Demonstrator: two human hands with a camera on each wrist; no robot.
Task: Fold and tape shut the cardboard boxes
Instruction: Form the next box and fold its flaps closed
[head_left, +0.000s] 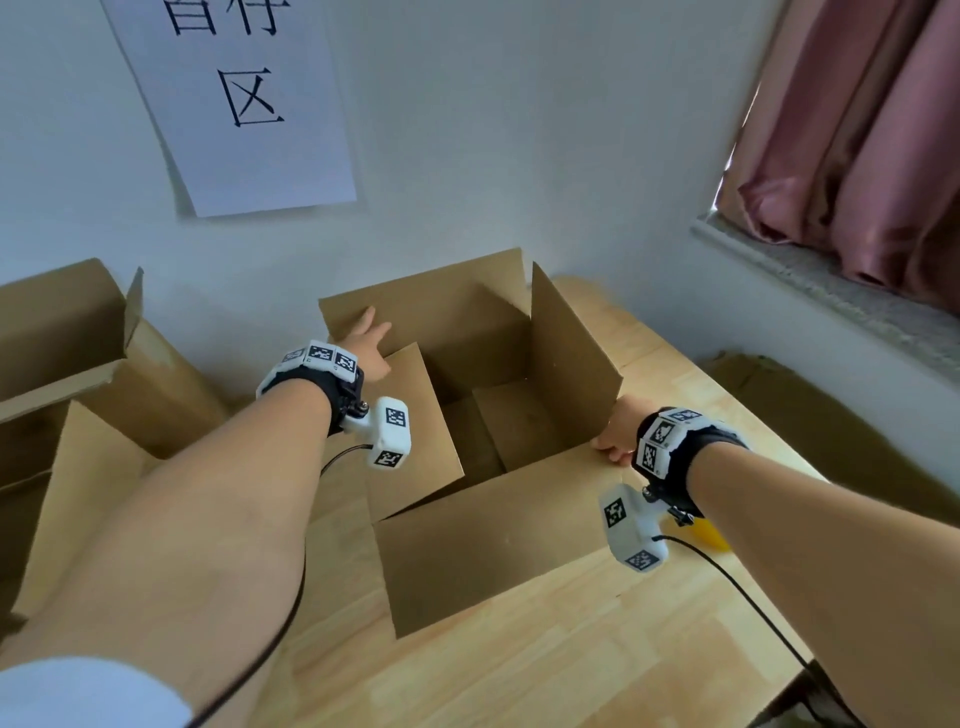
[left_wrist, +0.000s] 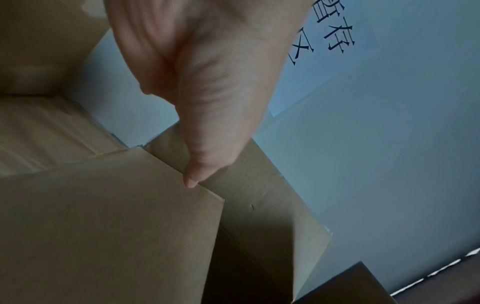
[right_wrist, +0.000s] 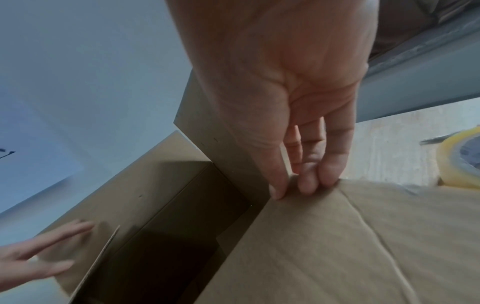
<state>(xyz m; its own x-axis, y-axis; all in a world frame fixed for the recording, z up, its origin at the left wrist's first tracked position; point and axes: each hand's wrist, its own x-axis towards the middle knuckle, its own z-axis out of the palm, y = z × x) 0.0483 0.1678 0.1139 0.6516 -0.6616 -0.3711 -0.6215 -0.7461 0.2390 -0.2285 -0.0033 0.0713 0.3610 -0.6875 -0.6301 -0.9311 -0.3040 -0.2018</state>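
An open brown cardboard box (head_left: 493, 535) stands on the wooden table (head_left: 519, 665) with all of its top flaps up or out. My left hand (head_left: 369, 338) reaches to the far left corner, its straight fingers (right_wrist: 46, 253) lying flat on the far flap (head_left: 441, 312). Its thumb (left_wrist: 191, 183) touches the edge of the left flap (left_wrist: 103, 226). At the near right corner, my right hand (head_left: 615, 431) curls its fingertips (right_wrist: 306, 185) over the edge of the near flap (right_wrist: 337, 246), beside the upright right flap (head_left: 571, 358). A roll of clear yellowish tape (right_wrist: 459, 162) lies on the table by my right wrist.
Two more open cardboard boxes (head_left: 78, 364) stand at the left against the wall. A paper sign (head_left: 244, 104) hangs on the wall behind. A pink curtain (head_left: 857, 156) and a window sill are at the right, with flat cardboard (head_left: 831, 415) below them.
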